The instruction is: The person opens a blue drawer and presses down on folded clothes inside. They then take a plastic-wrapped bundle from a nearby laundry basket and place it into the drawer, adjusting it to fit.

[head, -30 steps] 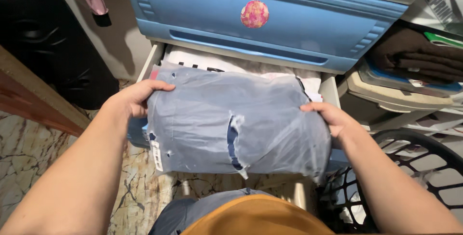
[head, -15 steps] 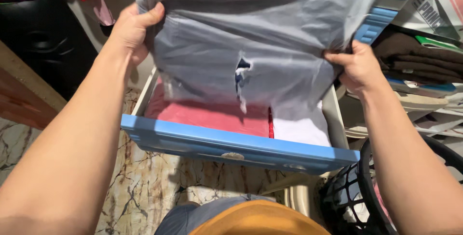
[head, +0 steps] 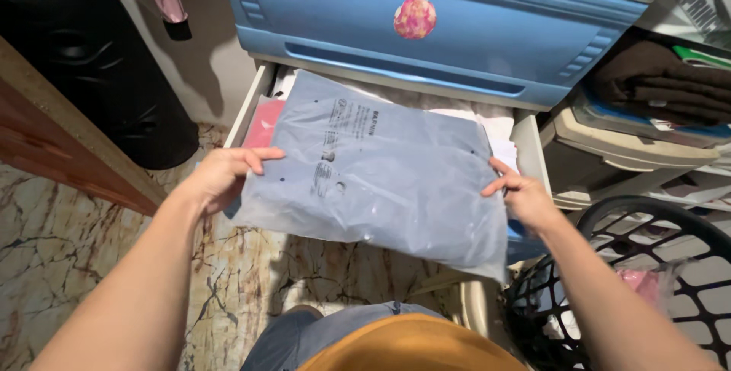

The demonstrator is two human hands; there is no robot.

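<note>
The left hand (head: 221,179) and right hand (head: 521,197) pinch opposite edges of a flat blue-grey plastic garment bag (head: 373,173), held level over the open drawer (head: 525,146) at 12 o'clock. Both grips look shallow, fingers closed only on the slick film; the bag could slip and drop toward the black laundry basket (head: 647,219) at 4 o'clock

A grey-blue plastic packet (head: 381,173), blue drawers (head: 457,28) with a pink-orange mottled knob (head: 415,18), black basket (head: 647,279).
</note>
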